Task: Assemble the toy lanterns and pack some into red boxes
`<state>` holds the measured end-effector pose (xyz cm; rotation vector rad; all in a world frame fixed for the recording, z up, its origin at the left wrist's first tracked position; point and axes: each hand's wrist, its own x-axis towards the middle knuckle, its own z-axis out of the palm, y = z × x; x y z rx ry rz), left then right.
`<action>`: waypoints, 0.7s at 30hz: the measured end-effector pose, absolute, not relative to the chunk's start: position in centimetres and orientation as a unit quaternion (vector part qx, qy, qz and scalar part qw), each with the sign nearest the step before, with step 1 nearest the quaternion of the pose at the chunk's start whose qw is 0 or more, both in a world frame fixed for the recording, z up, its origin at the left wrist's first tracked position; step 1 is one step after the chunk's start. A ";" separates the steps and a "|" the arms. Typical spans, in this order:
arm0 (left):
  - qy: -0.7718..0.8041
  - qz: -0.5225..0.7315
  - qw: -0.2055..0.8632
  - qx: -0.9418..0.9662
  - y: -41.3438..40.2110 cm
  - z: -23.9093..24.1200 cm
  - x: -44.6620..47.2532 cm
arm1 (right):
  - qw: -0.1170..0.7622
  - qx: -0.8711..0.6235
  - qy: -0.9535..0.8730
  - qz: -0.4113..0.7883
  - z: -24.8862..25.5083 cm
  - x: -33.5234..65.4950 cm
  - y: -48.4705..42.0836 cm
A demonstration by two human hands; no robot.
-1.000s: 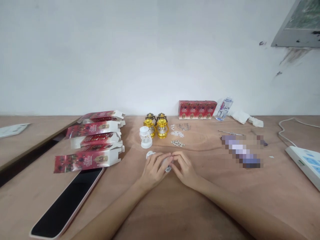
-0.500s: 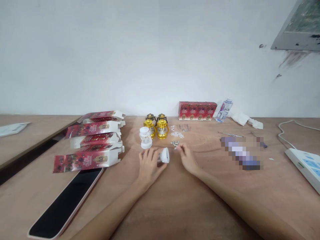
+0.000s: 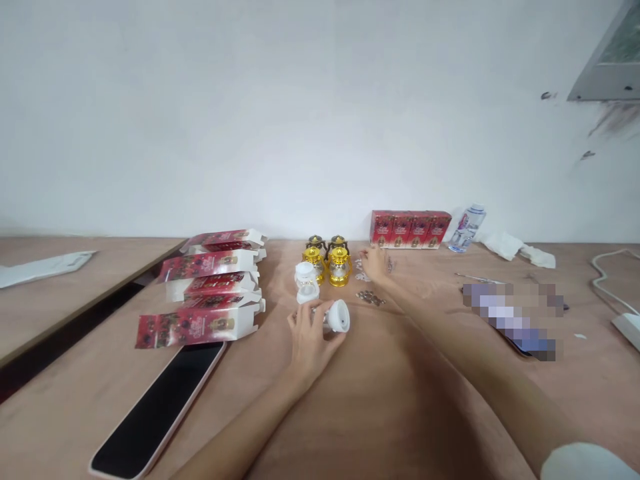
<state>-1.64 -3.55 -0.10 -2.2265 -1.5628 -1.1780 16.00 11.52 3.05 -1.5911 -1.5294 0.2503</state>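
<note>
My left hand (image 3: 313,340) is wrapped round a small white lantern (image 3: 337,317), tipped on its side with its round base facing right. Just behind it stands another white lantern (image 3: 307,283), upright. Two gold lanterns (image 3: 339,268) and two dark bronze ones (image 3: 316,243) are grouped further back. My right hand (image 3: 375,265) reaches among the small white pieces (image 3: 361,276), fingers bent down and drawn together; what is between the fingertips is too small to make out. Several button cells (image 3: 371,297) lie in a loose cluster nearer to me.
Opened red boxes (image 3: 200,328) lie at left, with a phone (image 3: 157,407) in front. Red boxes (image 3: 410,230) stand against the wall beside a clear bottle (image 3: 467,228). Crumpled tissue (image 3: 503,245), a screwdriver-like tool (image 3: 477,278) and a power strip (image 3: 627,328) are at right.
My right hand has moved away from the button cells, back to the white pieces. My left hand still holds the white lantern, its base now turned more toward me. The view has shifted left.
</note>
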 end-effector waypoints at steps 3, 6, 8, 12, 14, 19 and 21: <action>-0.529 -0.396 0.057 -0.748 -3.4 0.0 -1.7 | 0.471 -0.590 -0.648 0.107 2.8 15.3 6.3; -0.518 -0.403 0.042 -0.754 -3.3 0.0 -1.7 | 0.564 -0.452 -0.675 0.151 1.9 14.7 0.3; -0.506 -0.416 0.050 -0.754 -3.3 0.0 -1.8 | 0.576 -0.410 -0.686 0.174 1.2 14.2 -2.5; -0.488 -0.434 0.106 -0.750 -3.3 -0.1 -2.0 | 0.571 -0.404 -0.691 0.182 0.3 13.6 -4.1; -0.484 -0.429 0.144 -0.749 -3.4 0.0 -2.0 | 0.575 -0.410 -0.682 0.191 0.0 13.4 -4.0; -0.459 -0.403 0.214 -0.762 -3.6 0.5 -1.9 | 0.574 -0.427 -0.655 0.244 -0.3 13.2 -4.2; -0.440 -0.394 0.233 -0.772 -3.7 0.6 -1.9 | 0.570 -0.432 -0.643 0.273 -0.5 13.3 -4.2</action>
